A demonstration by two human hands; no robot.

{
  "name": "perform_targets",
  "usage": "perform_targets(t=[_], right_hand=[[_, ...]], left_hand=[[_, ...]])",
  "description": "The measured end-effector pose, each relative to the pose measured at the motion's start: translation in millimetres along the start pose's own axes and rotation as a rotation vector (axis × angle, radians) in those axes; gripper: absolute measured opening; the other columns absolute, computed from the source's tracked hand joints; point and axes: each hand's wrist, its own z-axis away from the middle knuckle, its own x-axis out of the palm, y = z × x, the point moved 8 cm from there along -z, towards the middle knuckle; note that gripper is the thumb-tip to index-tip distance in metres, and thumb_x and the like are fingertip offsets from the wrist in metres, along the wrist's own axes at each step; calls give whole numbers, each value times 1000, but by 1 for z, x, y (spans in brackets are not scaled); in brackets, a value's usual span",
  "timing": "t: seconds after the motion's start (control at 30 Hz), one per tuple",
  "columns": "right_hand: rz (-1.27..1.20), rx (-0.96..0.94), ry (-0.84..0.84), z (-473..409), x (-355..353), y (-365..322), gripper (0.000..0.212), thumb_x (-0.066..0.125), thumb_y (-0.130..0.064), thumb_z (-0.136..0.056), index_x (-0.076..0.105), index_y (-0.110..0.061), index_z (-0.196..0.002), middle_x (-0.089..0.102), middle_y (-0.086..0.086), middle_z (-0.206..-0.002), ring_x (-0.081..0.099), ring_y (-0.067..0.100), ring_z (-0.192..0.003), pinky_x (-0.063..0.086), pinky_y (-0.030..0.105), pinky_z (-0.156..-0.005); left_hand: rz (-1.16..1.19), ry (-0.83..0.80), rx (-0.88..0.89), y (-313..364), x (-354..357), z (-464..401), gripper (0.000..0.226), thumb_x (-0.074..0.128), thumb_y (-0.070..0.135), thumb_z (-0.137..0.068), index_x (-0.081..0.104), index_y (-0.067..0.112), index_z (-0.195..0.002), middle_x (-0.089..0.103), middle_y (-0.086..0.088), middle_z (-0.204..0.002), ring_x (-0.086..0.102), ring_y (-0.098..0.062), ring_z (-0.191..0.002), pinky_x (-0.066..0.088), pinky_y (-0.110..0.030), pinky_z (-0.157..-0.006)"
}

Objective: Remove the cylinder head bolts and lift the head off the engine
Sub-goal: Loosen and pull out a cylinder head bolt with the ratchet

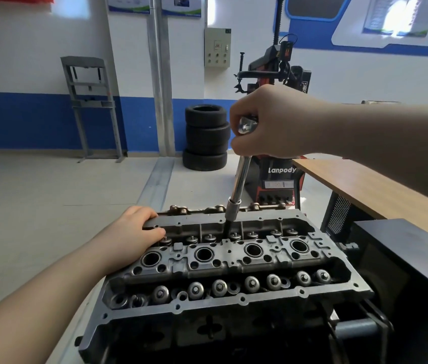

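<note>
On the engine, right hand (268, 122) grips a socket wrench (239, 179), left hand (134, 232) rests loosely on the cylinder head (234, 258) — likely heavy, rigid — lift by both ends.

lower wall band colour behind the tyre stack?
Blue wall band, white above; head view.

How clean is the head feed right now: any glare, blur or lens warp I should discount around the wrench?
Head view: wide-angle warp bends the wall lines and stretches both forearms at the edges; blown-out glare on the posters at top right; the cylinder head is evenly lit and sharp; a bright glint on the wrench gripped by the right hand; the left hand looks slightly soft.
</note>
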Motion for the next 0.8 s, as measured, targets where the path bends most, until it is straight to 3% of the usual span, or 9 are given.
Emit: perform_targets(t=[0.13,0.43,0.63,0.8], right_hand=[[1,-13,-27,-3,1,-1,11,71,-33,-82,66,-25,-77,62,2,-68,50,13,-54,42,29,-51],[40,-43,-47,-13,3,-11,13,70,-36,-78,63,-26,-73,59,-3,-64,52,19,-55,45,34,-53],[67,-17,-46,-17,3,-11,11,70,-39,-77,64,-29,-73,61,-3,-66,51,10,-48,42,25,-50],[74,-33,-75,-14,3,-11,11,70,-43,-76,65,-33,-79,63,-3,-64,58,12,-49,49,31,-52]], left_hand=[[14,0,-8,0,0,0,19,61,46,-101,55,39,-118,47,14,-131,54,-6,-108,39,-32,-87],[47,12,-6,-5,0,-2,19,62,49,-100,53,42,-115,45,18,-128,50,9,-97,38,-24,-79],[59,20,-8,-7,1,-2,20,62,48,-99,54,41,-116,45,17,-130,53,-6,-107,37,-29,-85],[83,25,-1,-8,3,-2,18,61,49,-99,54,42,-114,45,17,-129,54,-4,-106,39,-28,-83]])
